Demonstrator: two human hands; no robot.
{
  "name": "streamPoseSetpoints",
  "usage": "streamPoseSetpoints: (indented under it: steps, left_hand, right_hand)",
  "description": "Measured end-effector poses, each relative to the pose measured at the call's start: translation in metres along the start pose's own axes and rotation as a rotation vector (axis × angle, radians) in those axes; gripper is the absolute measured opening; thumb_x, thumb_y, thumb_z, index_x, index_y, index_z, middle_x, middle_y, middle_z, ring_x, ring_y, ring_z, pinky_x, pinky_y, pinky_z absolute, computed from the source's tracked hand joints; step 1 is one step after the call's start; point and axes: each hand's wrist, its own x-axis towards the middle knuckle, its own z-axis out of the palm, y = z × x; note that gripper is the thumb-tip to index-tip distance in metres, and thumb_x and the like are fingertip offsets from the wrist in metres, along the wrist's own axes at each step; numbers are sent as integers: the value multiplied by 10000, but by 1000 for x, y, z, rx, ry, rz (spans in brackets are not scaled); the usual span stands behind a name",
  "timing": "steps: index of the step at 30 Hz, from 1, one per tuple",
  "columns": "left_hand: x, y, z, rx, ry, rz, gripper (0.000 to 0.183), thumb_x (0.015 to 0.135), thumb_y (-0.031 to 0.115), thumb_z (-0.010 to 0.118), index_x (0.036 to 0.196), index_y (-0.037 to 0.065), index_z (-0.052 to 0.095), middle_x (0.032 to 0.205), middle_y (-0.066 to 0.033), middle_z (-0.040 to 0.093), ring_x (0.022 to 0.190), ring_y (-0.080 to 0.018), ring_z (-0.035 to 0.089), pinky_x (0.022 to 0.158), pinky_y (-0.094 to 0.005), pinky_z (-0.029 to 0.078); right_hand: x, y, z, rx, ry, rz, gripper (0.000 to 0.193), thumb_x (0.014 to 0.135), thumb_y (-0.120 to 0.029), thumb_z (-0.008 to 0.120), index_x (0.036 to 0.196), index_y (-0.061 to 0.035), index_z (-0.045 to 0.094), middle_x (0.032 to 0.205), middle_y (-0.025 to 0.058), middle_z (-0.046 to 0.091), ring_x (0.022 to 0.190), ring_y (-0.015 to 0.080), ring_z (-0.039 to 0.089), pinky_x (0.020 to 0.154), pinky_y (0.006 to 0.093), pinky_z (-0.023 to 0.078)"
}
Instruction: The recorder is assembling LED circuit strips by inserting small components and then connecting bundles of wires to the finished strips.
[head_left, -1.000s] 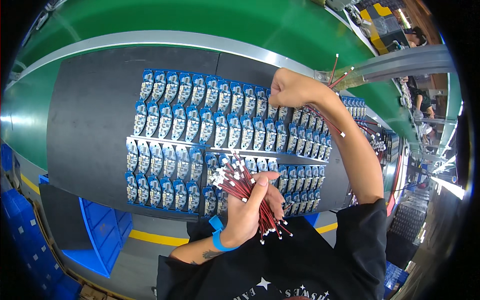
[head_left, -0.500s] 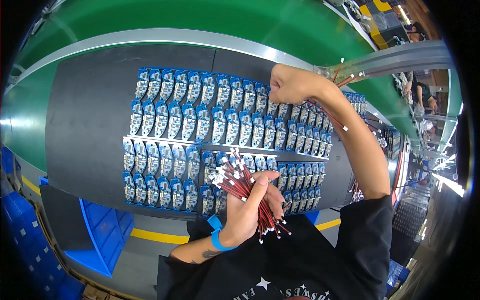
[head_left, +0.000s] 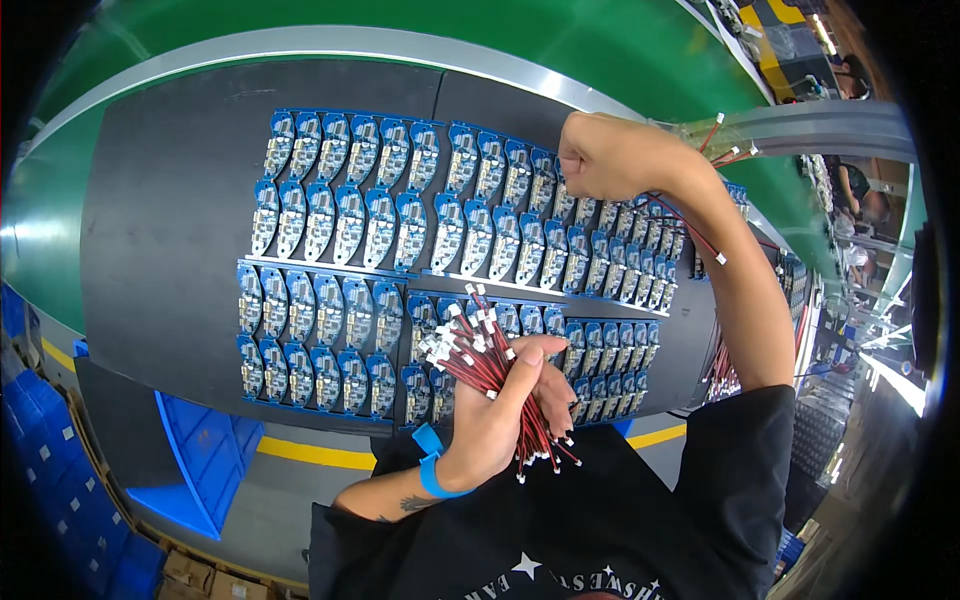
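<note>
My left hand (head_left: 497,415), with a blue band at the wrist, is closed round a thick bundle of red-and-black wire cables (head_left: 488,365) with white plug ends. The bundle slants across the near rows of blue circuit boards (head_left: 355,303). My right hand (head_left: 620,158) is a fist over the far rows of boards. Several more red-and-black cables (head_left: 697,233) trail back from it, passing under and behind the wrist, with white plugs at their ends. My fingers hide where these cables are gripped and the boards just under the fist.
The boards lie in panels on a black mat (head_left: 165,220) edged by a metal rail (head_left: 330,45). Beyond it runs a green surface (head_left: 400,15). More cables (head_left: 722,368) lie at the right. Blue bins (head_left: 205,455) stand at lower left. Other people are at the far right.
My right fist has shifted a little right and away, its trailing cables moving along. My left hand keeps the bundle in nearly the same place. The whole view has shifted slightly.
</note>
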Motion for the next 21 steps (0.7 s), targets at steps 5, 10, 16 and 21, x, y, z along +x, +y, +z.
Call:
streamPoseSetpoints:
  steps: [5, 10, 16, 21]
  left_hand:
    - [2, 1, 2, 7, -10, 2, 264, 1002, 190, 434, 1127, -16, 540, 669, -143, 585, 491, -203, 580, 452, -308, 482]
    - [1, 3, 5, -12, -33, 2, 257, 998, 182, 440, 1121, -21, 537, 667, -140, 583, 490, -200, 582, 430, -306, 469]
    - [-7, 2, -3, -40, -78, -1, 300, 1006, 199, 449, 1137, -59, 530, 736, -121, 618, 535, -159, 616, 437, -253, 476]
    - [-12, 2, -3, -34, -67, -5, 304, 1001, 208, 465, 1128, -59, 538, 723, -112, 618, 513, -155, 607, 421, -250, 464]
  right_hand:
    - [8, 5, 7, 38, -62, 94, 148, 695, -107, 655, 692, 41, 647, 572, 131, 604, 534, 175, 579, 527, 345, 450]
    - [7, 12, 5, 163, -93, 118, 188, 709, -144, 678, 699, 43, 657, 531, 91, 580, 510, 137, 545, 504, 322, 431]
    - [0, 3, 8, -163, 454, -338, 387, 848, -210, 605, 1170, 5, 608, 1212, 224, 587, 1086, 323, 585, 951, 375, 449]
    - [-7, -15, 17, -72, 130, -288, 528, 898, -147, 536, 1393, -31, 395, 1478, 226, 302, 1326, 355, 375, 1112, 398, 295]
